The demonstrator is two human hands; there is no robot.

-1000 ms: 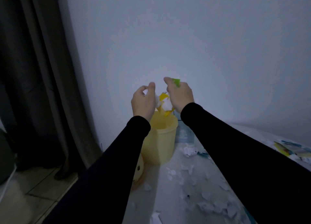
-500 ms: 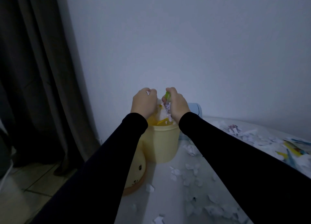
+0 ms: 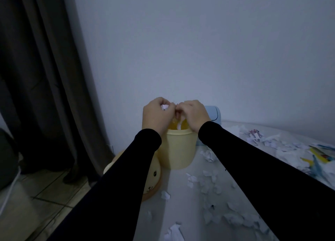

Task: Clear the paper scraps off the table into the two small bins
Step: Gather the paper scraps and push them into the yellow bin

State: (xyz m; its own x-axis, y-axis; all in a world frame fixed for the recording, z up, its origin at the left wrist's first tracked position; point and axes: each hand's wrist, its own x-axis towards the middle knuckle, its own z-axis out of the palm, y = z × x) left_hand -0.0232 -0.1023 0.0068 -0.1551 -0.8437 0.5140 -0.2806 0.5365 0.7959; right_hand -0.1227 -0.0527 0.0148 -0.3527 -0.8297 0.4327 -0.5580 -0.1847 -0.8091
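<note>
From the head view, both hands meet directly above the open yellow bin (image 3: 176,150) at the far left of the bench (image 3: 183,211). The left hand (image 3: 156,115) curls around a white paper wad (image 3: 164,107); the right hand (image 3: 193,114) has its fingers bunched, pinching scraps over the opening. A blue bin (image 3: 213,114) stands just behind. Torn paper scraps (image 3: 210,184) litter the bench nearer and to the right.

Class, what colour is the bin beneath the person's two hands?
Pale yellow bin, seen best in the head view.
</note>
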